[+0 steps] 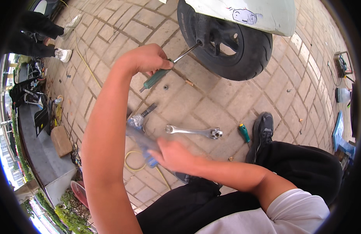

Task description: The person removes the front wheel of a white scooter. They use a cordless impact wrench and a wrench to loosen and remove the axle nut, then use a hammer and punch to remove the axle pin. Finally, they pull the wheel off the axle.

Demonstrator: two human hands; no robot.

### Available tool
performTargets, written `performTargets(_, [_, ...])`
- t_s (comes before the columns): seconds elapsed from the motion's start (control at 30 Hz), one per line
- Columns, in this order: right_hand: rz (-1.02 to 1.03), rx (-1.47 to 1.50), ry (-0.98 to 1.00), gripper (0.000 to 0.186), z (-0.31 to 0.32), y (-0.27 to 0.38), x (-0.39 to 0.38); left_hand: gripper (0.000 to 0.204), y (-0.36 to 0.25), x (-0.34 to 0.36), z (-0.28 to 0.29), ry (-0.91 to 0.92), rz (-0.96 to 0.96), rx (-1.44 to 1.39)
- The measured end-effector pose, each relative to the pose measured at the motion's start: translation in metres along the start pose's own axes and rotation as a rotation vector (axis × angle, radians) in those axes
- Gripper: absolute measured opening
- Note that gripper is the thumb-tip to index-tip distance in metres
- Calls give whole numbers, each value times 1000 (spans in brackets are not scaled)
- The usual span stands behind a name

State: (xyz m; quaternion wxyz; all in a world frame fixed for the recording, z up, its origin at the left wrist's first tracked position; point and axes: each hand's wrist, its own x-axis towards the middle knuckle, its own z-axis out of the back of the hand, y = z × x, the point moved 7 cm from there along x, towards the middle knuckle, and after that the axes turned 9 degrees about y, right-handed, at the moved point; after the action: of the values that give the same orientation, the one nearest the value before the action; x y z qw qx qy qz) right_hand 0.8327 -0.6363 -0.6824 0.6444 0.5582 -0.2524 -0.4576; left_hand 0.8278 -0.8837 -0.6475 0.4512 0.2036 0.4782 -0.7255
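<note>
My left hand (149,60) is closed around a screwdriver with a green handle (156,79). Its metal shaft (187,52) slants up to the hub of a black-tyred wheel (231,50), and the tip meets the axle area. Lower down, my right hand (173,155) is smeared by motion and grips a long grey tool (140,136), too blurred to name. Partly behind that tool lies a blue and silver power wrench (137,120) with a dark socket (150,109). To its right rest a double-ended metal wrench (192,132) and a green and yellow screwdriver (244,133).
A small nut-like part (165,87) lies on the brick paving (180,105). A yellow hose (135,165) loops near my feet. My shoe (262,128) is right of the tools. Another person's shoes (63,54) stand at upper left. A pale fender (266,15) overhangs the wheel.
</note>
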Motion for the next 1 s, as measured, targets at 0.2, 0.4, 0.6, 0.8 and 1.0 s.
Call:
performTargets(0.2, [-191,154,-140,38,6,-14,-1,28,-1,3,2,-27,-2,-19])
performTargets(0.4, [92,-97,180,42,-10,12,2,29,-5,3,0,13,-2,37])
performTargets(0.6, [-186,156,-39,41,19,-21,-6,31,-14,5,2,-50,-13,6])
performTargets(0.8, [4,-45,224,41,-1,-3,-10,29,-19,7,2,18,7,44])
performTargets(1.0, [-136,119,-59,45,33,-22,-5,31,-33,17,9,4,-22,4])
